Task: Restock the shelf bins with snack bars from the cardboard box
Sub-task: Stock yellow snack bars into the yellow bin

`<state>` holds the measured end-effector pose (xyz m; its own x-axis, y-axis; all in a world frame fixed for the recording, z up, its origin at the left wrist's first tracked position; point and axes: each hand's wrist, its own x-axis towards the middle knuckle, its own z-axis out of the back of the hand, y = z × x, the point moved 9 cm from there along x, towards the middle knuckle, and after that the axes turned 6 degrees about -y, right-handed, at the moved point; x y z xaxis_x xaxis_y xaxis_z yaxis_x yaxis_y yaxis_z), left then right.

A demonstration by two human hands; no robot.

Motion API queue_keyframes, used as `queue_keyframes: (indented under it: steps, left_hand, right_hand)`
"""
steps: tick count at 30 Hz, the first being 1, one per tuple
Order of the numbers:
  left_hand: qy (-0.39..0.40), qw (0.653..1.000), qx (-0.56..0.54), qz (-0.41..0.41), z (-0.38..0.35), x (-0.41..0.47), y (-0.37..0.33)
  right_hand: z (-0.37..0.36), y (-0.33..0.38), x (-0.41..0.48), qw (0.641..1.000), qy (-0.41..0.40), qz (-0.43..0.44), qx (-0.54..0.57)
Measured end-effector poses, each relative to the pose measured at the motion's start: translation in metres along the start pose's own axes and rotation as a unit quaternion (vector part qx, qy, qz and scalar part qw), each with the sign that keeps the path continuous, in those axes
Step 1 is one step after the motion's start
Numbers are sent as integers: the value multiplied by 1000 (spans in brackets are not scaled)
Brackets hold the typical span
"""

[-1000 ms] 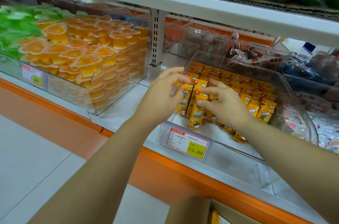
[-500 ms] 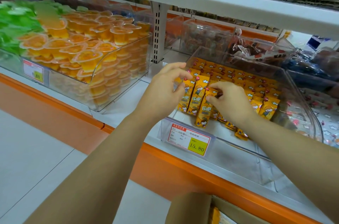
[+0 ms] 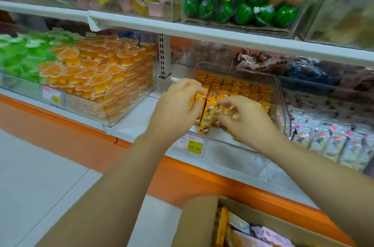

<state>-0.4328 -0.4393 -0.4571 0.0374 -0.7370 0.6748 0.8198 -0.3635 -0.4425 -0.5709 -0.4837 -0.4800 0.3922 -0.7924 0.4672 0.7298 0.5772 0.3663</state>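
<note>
Yellow snack bars [image 3: 238, 84] lie in rows inside a clear shelf bin [image 3: 282, 105] with a 15.80 price tag [image 3: 192, 144] on its front. Both my hands are in the front left of that bin. My left hand [image 3: 178, 109] curls its fingers over the left side of a small bunch of upright bars [image 3: 208, 113]. My right hand [image 3: 249, 121] pinches the same bunch from the right, its fingers blurred. The open cardboard box [image 3: 198, 222] sits at the bottom edge, with orange packets [image 3: 222, 224] and pale pink packets [image 3: 269, 234] inside.
Left of the bin stands a clear bin of orange jelly cups [image 3: 97, 76] with green ones [image 3: 18, 54] beside it. Bins of wrapped sweets [image 3: 332, 135] lie to the right. The upper shelf edge [image 3: 202, 32] overhangs, with green round sweets [image 3: 242, 10] above. An orange plinth [image 3: 202, 178] meets the pale floor.
Both hands stay in the bin, pressing the bunch of bars together more closely. The view has pulled back and up, showing more of the upper shelf and the cardboard box.
</note>
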Motion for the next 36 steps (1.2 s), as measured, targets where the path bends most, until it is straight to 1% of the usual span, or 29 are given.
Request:
queue_keyframes:
  steps: [2,4,6,8,10,13,16,17,19,20,23,24,26,28,30,32,34,36]
  left_hand:
    - [-10,1000,-19,-12,0,-17,-23]
    - [-17,998,-55,1,-6,-38,-40]
    - [-17,994,-104,34,-17,-65,-52]
    - [2,988,-134,78,-36,-95,-61]
    - [54,981,-143,116,-63,-125,-68]
    - [144,974,-120,126,-109,-161,-79]
    - [255,949,-89,163,-158,-202,-64]
    - [279,944,-60,166,-169,-214,-56]
    - [315,939,24,138,-185,-229,-49]
    - [335,933,49,123,-192,-235,-49]
    - [435,889,36,140,-224,-266,-48]
    - [462,875,32,138,-234,-277,-47]
    - [505,852,64,122,-248,-297,-40]
    - [527,836,107,108,-256,-310,-35]
    - [527,834,145,78,-261,-314,-37]
    - [526,831,171,58,-263,-312,-37]
    - [525,830,181,44,-266,-311,-33]
    - [514,839,172,42,-265,-308,-34]
  right_hand:
    - [14,7,-30,999,-13,22,20]
    - [26,8,-63,999,-16,32,37]
    - [33,4,-95,998,-14,28,56]
    - [38,-8,-128,997,-13,14,76]
    - [36,-28,-165,996,3,-19,90]
    - [18,-73,-224,991,47,-83,90]
    - [3,-119,-273,981,85,-152,83]
    - [-2,-133,-286,977,102,-175,74]
    - [-14,-158,-307,963,141,-219,64]
    - [-21,-168,-316,955,160,-240,68]
    - [-46,-183,-332,935,216,-269,79]
    - [-56,-184,-335,929,238,-270,82]
    - [-80,-179,-342,919,289,-255,79]
    - [-102,-171,-349,910,331,-240,70]
    - [-117,-164,-351,909,332,-240,83]
    - [-128,-163,-352,908,314,-259,97]
    - [-134,-169,-354,900,291,-305,116]
    - [-134,-175,-354,891,252,-350,142]
